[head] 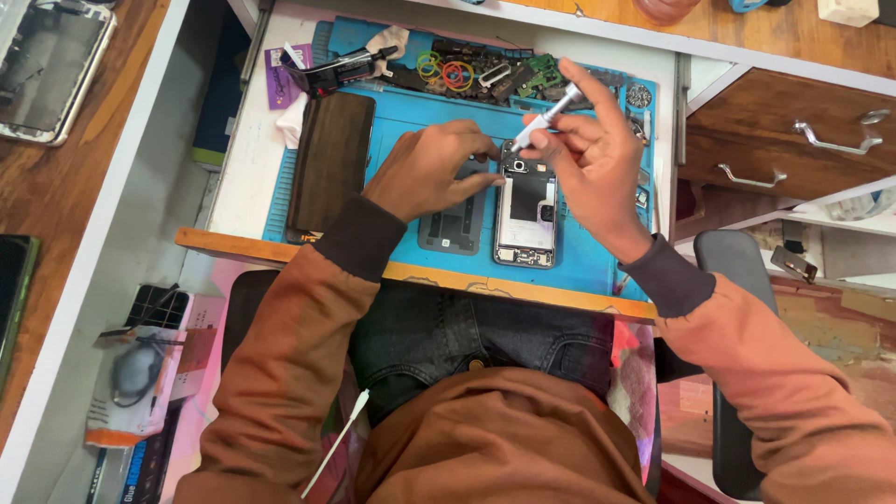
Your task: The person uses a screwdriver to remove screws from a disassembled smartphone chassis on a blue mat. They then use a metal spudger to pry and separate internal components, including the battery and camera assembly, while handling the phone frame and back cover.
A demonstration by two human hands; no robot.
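An opened smartphone [525, 217] with its back removed lies on a blue work mat [597, 252]. My right hand [597, 173] grips a slim silver screwdriver [551, 114], its tip down at the phone's top edge near the camera. My left hand [431, 170] rests on the mat at the phone's upper left, fingertips against its top corner. A grey back cover [455, 229] lies beside the phone, partly under my left hand.
A dark brown phone-sized slab [329, 159] lies at the mat's left. Coloured rubber bands [446, 73], circuit parts and tools crowd the mat's far edge. Wooden drawers [793, 140] stand at right. A phone [51, 65] lies at far left. A cotton swab [336, 441] rests on my lap.
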